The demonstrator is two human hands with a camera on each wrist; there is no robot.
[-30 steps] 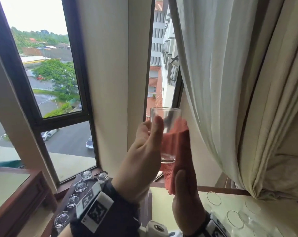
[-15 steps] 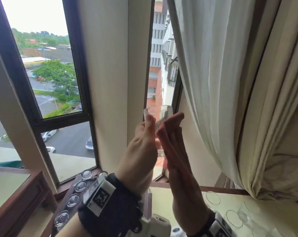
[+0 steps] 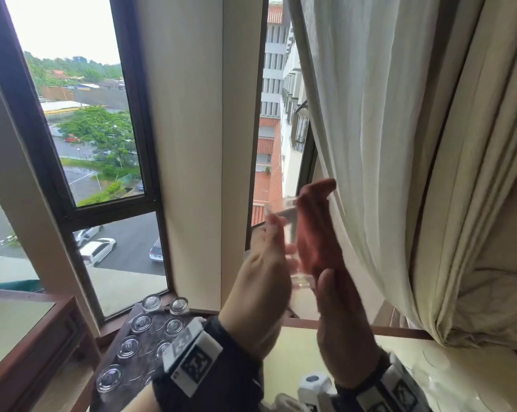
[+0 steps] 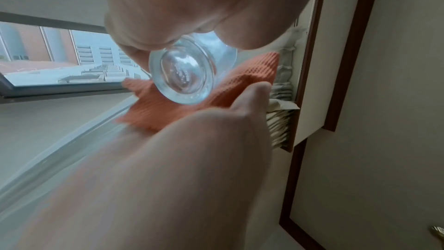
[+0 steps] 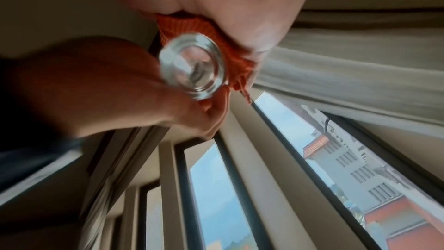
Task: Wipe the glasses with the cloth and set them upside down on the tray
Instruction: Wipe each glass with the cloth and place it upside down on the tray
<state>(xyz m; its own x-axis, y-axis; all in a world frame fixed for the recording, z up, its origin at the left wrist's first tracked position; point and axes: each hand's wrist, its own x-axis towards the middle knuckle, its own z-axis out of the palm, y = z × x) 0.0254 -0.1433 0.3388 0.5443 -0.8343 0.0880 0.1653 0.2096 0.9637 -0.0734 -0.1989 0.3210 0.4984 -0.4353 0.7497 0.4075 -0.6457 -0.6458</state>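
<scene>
A clear, thick-based drinking glass (image 3: 291, 233) is gripped by the curled left hand (image 3: 261, 281) while an orange waffle-weave cloth (image 3: 313, 230) is pressed against it by the flat-fingered right hand (image 3: 337, 304).

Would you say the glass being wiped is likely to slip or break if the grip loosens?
Probably slippery: the glass is smooth and clear, gripped by the left hand. Likely fragile, with nothing visible under it. Its thick base suggests bottom-heaviness; the cloth adds friction.

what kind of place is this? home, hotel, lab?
Likely a hotel room or apartment several floors up, not a lab. Cues: dark-framed windows overlooking a street with parked cars, a heavy cream curtain, and a tray of upturned glasses on wooden furniture by the sill.
</scene>
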